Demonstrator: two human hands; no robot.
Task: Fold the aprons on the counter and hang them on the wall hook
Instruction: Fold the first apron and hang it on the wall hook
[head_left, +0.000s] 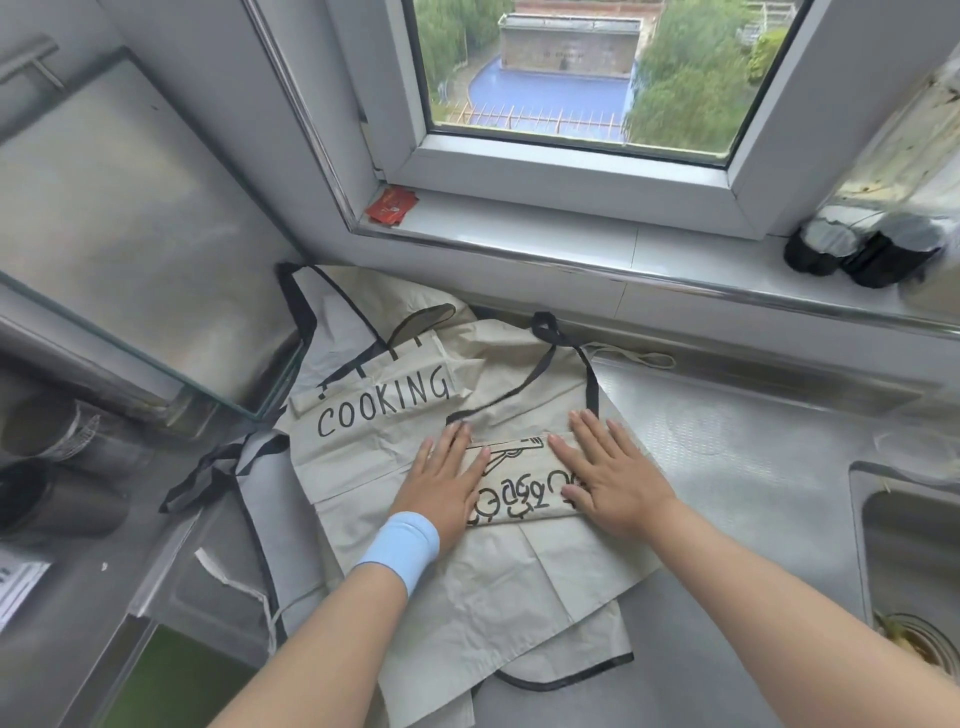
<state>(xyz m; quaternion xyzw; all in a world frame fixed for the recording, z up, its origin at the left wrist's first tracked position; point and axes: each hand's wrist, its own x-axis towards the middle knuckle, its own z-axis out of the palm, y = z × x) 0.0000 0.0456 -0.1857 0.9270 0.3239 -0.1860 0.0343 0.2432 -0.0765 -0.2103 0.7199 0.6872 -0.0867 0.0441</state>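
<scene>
Two beige aprons with black trim lie overlapped on the steel counter (753, 467). The left apron (374, 410) shows the word COOKING. The top apron (519, 577) lies across it with a printed pocket near its middle and a black neck strap (545, 332) reaching toward the window. My left hand (447, 478), with a light blue wristband, presses flat on the top apron at the pocket's left end. My right hand (608, 467) presses flat on the pocket's right end. No wall hook is in view.
A glass-fronted hood or cabinet (130, 249) juts out at the left above metal cups (52, 467). A sink (914, 561) lies at the right edge. The window sill holds a red packet (392, 205) and dark jars (862, 249).
</scene>
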